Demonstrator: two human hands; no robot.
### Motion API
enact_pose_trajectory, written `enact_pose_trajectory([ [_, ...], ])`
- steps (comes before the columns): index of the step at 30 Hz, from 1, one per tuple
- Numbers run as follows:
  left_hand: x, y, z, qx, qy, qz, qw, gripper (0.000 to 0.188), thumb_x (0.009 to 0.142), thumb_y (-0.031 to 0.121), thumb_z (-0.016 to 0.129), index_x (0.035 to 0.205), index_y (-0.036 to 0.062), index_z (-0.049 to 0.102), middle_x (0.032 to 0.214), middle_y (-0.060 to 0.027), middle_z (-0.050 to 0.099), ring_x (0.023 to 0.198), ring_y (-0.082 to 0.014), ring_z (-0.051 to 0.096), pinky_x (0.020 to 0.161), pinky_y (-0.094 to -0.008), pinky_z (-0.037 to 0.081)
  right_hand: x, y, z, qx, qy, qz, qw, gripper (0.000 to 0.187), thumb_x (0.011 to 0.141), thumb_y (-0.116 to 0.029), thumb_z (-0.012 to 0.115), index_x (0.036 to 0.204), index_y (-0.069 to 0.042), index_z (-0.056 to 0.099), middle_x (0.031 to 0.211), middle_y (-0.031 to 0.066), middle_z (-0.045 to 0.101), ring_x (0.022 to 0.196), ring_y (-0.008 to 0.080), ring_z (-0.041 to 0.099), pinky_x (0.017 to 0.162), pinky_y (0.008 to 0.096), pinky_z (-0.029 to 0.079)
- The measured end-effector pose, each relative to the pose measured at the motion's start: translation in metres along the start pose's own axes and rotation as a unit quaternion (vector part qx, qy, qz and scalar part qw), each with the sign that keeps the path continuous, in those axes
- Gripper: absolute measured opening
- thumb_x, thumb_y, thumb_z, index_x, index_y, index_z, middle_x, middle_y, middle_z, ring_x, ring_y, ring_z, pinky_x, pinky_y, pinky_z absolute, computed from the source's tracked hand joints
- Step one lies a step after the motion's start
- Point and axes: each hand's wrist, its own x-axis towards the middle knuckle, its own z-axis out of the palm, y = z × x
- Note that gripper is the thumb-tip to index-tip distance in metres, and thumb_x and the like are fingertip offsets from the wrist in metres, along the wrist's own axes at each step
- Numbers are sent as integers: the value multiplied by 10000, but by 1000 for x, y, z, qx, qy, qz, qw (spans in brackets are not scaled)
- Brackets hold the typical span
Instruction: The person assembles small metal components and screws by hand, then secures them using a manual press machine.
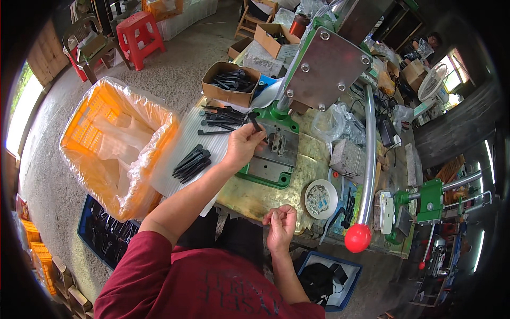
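Observation:
My left hand [243, 144] pinches a black rod-shaped part with a wider head [254, 120], just left of the metal fixture [277, 142] on the green press base [286, 179]. My right hand [280, 227] hovers by the table's near edge, fingers curled and thumb pressed in; whether anything small is between them is hidden. Beyond my left forearm, a bundle of similar black parts [192, 165] lies on a translucent plastic sheet [169, 171]. A looser pile of black parts [222, 115] sits at its far end.
The press lever ends in a red ball [357, 238] at right. Near it are a white bowl [321, 199] and a grey block [348, 159]. An orange crate [109, 109] lined with plastic stands at left. A cardboard box [231, 85] of black parts is behind the press.

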Motion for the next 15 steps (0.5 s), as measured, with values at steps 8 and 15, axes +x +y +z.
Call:
enact_pose_trajectory([
  [8,21,-4,13,123,33,53,990,49,762,52,556,793,15,564,609,-14,539,528,-68,503,479,-212,413,-3,2,-7,-6,-16,19,1000,158,830,-54,466,947,-50,360,723,72,476,613,119,457,561,226,398],
  [15,22,-4,13,192,22,71,979,61,758,48,552,802,8,564,625,-29,541,560,-75,513,505,-227,432,-5,4,-9,-12,-10,33,999,149,832,-47,459,943,-51,361,724,73,479,617,121,460,566,227,399],
])
